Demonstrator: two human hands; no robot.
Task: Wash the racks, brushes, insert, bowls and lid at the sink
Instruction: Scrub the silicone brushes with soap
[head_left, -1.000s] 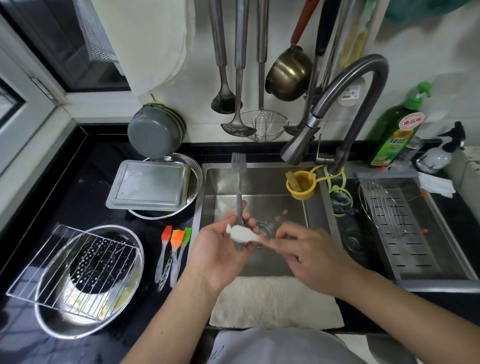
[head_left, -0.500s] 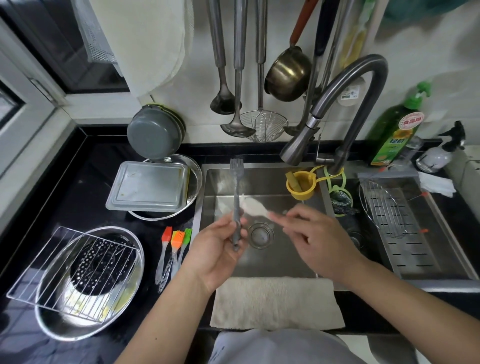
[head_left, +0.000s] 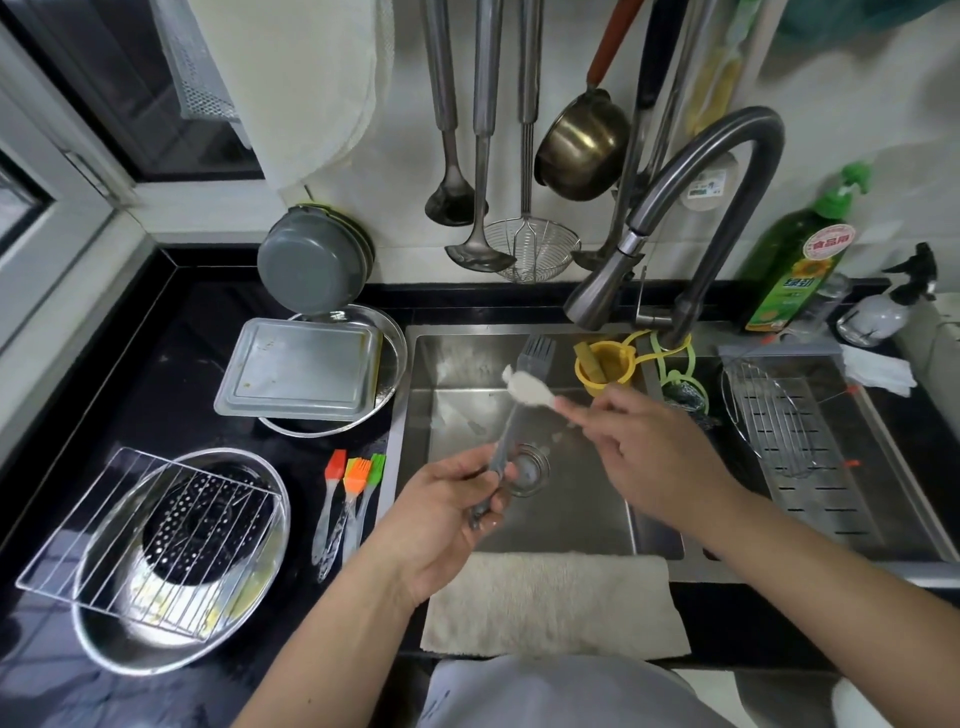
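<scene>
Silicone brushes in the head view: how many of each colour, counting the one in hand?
Grey brush, held in the left hand over the sink: 1
Red brush: 1
Orange brush: 1
Green brush: 1
Total: 4

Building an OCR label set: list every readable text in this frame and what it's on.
"食品用": red-and-white round sticker on the green detergent bottle.
"绿劲": my best reading of the large characters on that bottle's green front label; the smaller print there is unreadable.
Round white tag on the wall behind the faucet: printed, too blurred to read.
Nothing else legible.
</scene>
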